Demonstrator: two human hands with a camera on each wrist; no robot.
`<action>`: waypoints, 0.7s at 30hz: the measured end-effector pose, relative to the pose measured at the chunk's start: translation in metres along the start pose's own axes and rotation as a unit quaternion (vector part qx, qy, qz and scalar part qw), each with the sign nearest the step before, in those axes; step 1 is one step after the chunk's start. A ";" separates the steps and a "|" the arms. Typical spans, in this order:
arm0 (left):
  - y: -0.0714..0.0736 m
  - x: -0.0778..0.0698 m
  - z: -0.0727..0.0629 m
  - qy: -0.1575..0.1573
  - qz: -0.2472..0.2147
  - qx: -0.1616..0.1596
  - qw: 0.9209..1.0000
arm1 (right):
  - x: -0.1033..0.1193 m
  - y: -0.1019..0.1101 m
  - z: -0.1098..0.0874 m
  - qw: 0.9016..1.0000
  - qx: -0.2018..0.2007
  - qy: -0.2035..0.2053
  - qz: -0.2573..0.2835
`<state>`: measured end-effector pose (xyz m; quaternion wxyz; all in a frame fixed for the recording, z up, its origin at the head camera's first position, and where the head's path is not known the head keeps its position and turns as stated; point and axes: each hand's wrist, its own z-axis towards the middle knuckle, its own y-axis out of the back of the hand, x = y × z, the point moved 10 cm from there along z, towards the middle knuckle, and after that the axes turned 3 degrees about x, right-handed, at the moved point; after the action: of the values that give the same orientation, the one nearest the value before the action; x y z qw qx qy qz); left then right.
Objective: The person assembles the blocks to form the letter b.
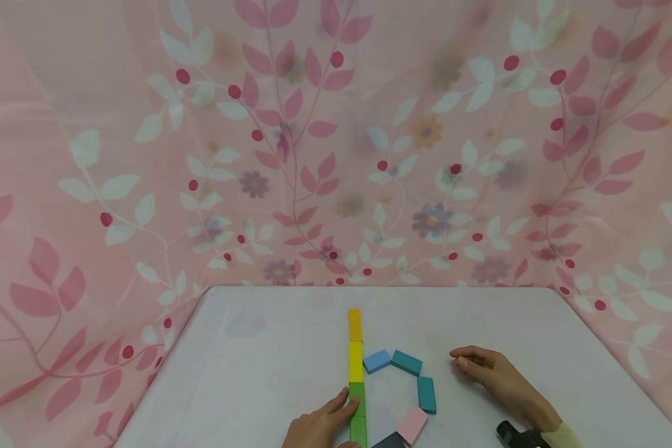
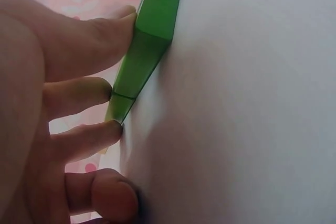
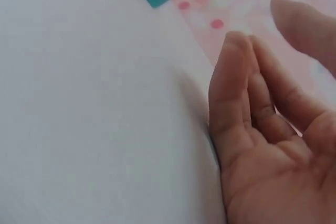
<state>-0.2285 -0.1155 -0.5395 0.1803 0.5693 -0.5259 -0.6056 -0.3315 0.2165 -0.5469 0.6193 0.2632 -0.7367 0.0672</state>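
A straight row of blocks runs away from the person: an orange block [image 1: 355, 325], a yellow block [image 1: 356, 361], and green blocks [image 1: 357, 399]. At the green blocks, my left hand [image 1: 322, 423] rests its fingertips along the row, with thumb and fingers spread. In the left wrist view the thumb touches a green block [image 2: 158, 11], and two fingers touch farther along. My right hand [image 1: 495, 379] hovers right of the blocks, holding nothing, fingers loosely bent.
Beside the row curve a blue block [image 1: 377, 361], teal blocks [image 1: 406, 363], a pink block [image 1: 412, 425] and a dark block [image 1: 390, 441], cut by the frame edge. They lie on a white table [image 1: 246, 361]. Behind hangs a pink floral cloth [image 1: 325, 218].
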 end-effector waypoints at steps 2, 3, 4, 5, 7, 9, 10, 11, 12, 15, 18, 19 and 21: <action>0.000 0.001 0.001 0.001 -0.005 0.002 1.000 | -0.005 0.005 0.000 0.999 0.002 -0.007 0.036; 0.001 0.001 0.000 -0.001 -0.007 0.001 1.000 | -0.006 0.006 0.000 0.999 0.005 -0.003 0.049; 0.001 0.001 0.000 -0.002 -0.012 0.000 1.000 | -0.006 0.007 0.000 0.998 0.009 0.002 0.057; 0.002 0.001 0.000 -0.004 -0.015 -0.001 1.000 | -0.005 0.007 0.000 0.998 0.013 0.008 0.066; 0.004 0.003 -0.001 -0.001 -0.032 -0.004 0.999 | -0.005 0.007 0.000 0.996 0.023 0.017 0.084; 0.006 0.007 -0.002 0.011 -0.059 -0.007 0.998 | -0.005 0.007 0.001 0.994 0.029 0.023 0.100; 0.008 0.009 -0.003 0.018 -0.073 -0.010 0.997 | -0.005 0.007 0.001 0.994 0.033 0.025 0.105; 0.009 0.012 -0.003 0.029 -0.085 -0.012 0.996 | -0.004 0.007 0.001 0.993 0.036 0.028 0.108; 0.011 0.014 -0.003 0.039 -0.098 -0.016 0.994 | -0.004 0.007 0.001 0.993 0.040 0.032 0.111; 0.015 0.021 -0.005 0.055 -0.123 -0.032 0.990 | -0.003 0.005 0.001 0.989 0.054 0.043 0.131; 0.017 0.027 -0.004 0.059 -0.130 -0.041 0.989 | -0.004 0.004 0.000 0.983 0.071 0.051 0.161; 0.016 0.029 -0.004 0.061 -0.134 -0.043 0.988 | -0.004 0.004 -0.001 0.981 0.077 0.053 0.171; 0.016 0.034 -0.002 0.067 -0.141 -0.043 0.987 | -0.005 0.003 -0.001 0.976 0.089 0.059 0.189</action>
<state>-0.2424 -0.1500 -0.5428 0.1522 0.6685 -0.4007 -0.6078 -0.3314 0.2215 -0.5506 0.6118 0.1687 -0.7263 0.2639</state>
